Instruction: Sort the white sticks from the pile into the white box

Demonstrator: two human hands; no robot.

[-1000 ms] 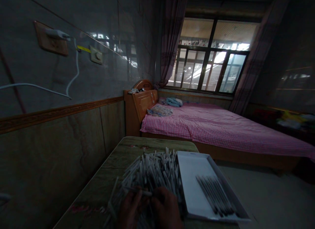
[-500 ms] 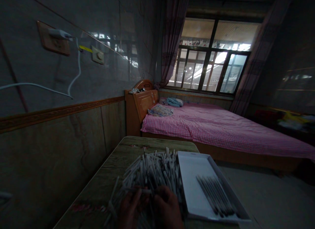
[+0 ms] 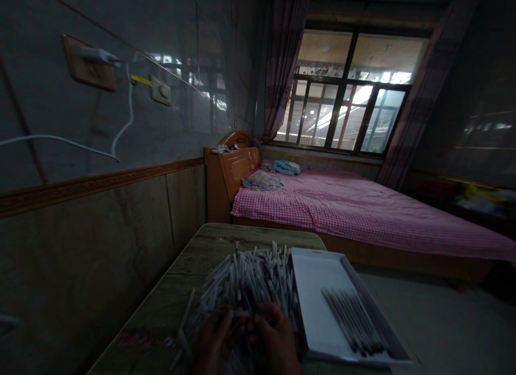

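Note:
A pale, thin pen-like stick [image 3: 238, 313] lies crosswise in my left hand [image 3: 213, 337], pinched between thumb and fingers. Close by on its right, my right hand [image 3: 276, 334] is closed with fingertips at the stick's right end; what it grips is too dark to make out. Both hands are low over a heaped pile of similar pale sticks [image 3: 258, 273], which they partly hide. To the right of the pile, a shallow white tray [image 3: 312, 289] holds a slanted row of several sticks [image 3: 355, 321] with dark lower ends.
Pile and tray rest on a wood-patterned table [image 3: 173, 278], with a few stray sticks [image 3: 185, 321] left of the pile. A tiled wall [image 3: 121, 246] runs along the left. Beyond the table stands a bed [image 3: 322, 203] with a pink checked sheet, below a window [image 3: 342, 95].
My right hand's fingers have shifted very slightly at the stick's end. The pile, the tray and the row of sticks look the same.

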